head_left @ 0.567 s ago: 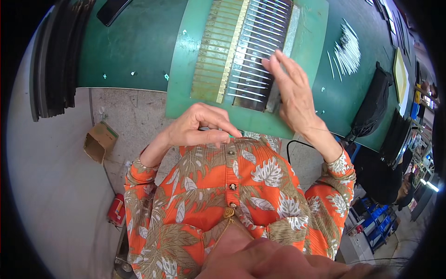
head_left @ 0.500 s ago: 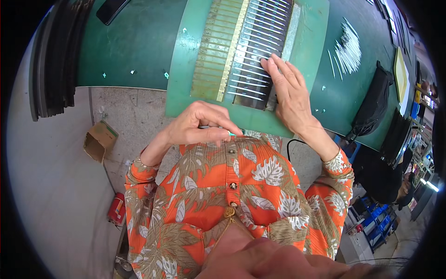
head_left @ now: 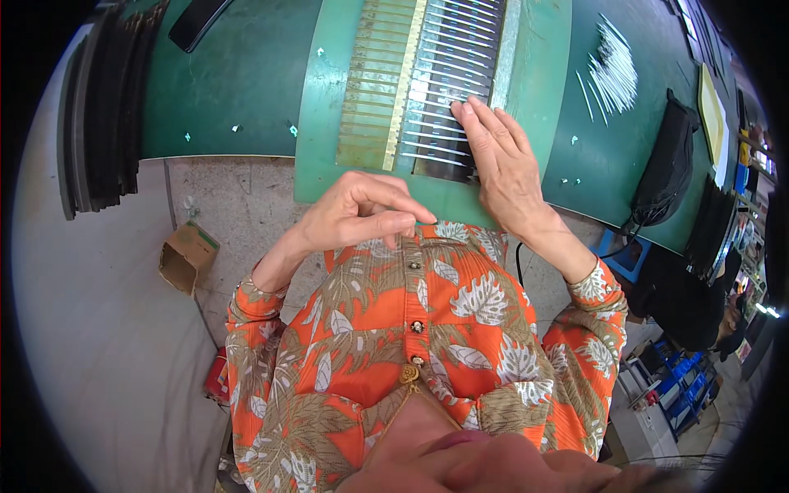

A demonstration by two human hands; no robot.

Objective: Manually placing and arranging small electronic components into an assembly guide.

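A slotted jig plate, dark on its right half and brassy on its left, lies on a green mat. Thin white sticks rest side by side across the dark half, each with a small dark mark. My right hand lies at that half's right side, fingers stretched out, fingertips touching the stick ends near the front. In front of the mat's near edge, close to my shirt, my left hand is curled, thumb and forefinger close together. Whatever it may hold is hidden.
A heap of loose white sticks lies right of the mat, near a black pouch. A phone lies at the far left. Dark strips are stacked at the left edge. On the floor stands an open cardboard box.
My right hand has slid slightly left and nearer along the stick ends. The small green piece seen at my left fingertips no longer shows, and the left thumb has risen toward the forefinger.
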